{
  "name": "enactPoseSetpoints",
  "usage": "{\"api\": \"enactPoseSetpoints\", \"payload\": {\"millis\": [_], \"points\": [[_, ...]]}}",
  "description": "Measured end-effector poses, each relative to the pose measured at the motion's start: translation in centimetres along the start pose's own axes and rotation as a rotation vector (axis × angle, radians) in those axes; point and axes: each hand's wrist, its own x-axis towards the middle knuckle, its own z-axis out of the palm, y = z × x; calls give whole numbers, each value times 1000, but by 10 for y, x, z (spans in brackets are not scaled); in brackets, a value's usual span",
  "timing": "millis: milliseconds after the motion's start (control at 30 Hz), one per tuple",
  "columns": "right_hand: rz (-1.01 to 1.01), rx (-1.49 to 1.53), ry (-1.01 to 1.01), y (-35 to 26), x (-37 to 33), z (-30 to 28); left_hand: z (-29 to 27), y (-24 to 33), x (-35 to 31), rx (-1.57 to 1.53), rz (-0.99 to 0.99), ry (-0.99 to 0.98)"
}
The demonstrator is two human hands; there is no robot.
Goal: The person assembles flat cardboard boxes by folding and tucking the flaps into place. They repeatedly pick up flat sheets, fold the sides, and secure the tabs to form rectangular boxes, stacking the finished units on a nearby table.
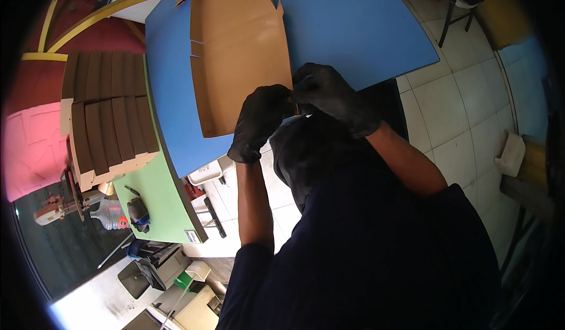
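Note:
A shallow brown cardboard box [240, 47] lies opened out on the blue tabletop [353, 24], its low side walls standing up along the left. At its near right corner my two black-gloved hands meet. My left hand [259, 121] is closed on the near edge of the cardboard, fingers bent toward the corner. Close against it, my right hand [332, 97] has its fingers curled and pinched on the same corner. The folded cardboard between the fingertips is mostly hidden by the gloves.
Left of the blue table, a green table [170, 203] carries stacked brown boxes [109, 118] and a dark object [138, 212]. A clear plastic bottle [110, 214] is beside it. Pink sheets [35, 147] are at far left. A folding stool [453, 12] stands on the tiled floor [453, 100].

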Motion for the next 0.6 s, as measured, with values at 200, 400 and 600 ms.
{"api": "enactPoseSetpoints", "payload": {"millis": [200,400,600], "points": [[18,-176,114,-4,2,0,19,19,10,429,141,114],[42,-569,64,-52,-47,-81,-27,-12,-30,-81,-135,788],[-65,-490,203,-43,-11,-132,-17,-54,-15,-294,-163,436]]}}
